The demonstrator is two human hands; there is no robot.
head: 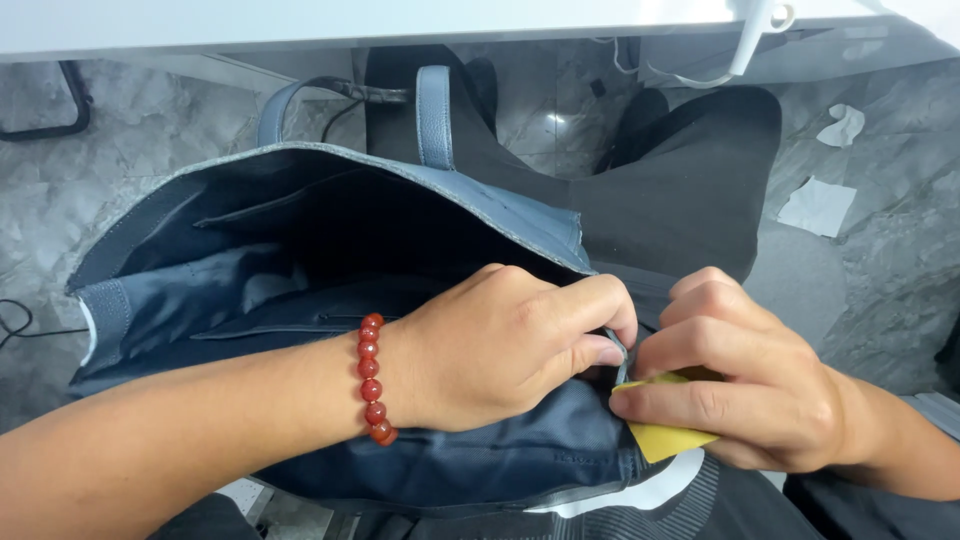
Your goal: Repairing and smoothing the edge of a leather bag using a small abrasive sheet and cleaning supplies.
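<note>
At centre frame, the left hand [500,345] pinches one blue bag [300,250]'s edge; the right hand [745,385] clamps one yellow cloth [665,438]; two handles [434,115] sit above.

Left hand [500,345] (red bead bracelet [373,378]) pinching blue bag [300,220] edge; right hand [750,385] holding yellow piece [665,438]

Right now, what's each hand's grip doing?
Left hand: closed, pinching the edge of the blue bag near its corner.
Right hand: closed, holding a yellow piece against that same corner.
</note>
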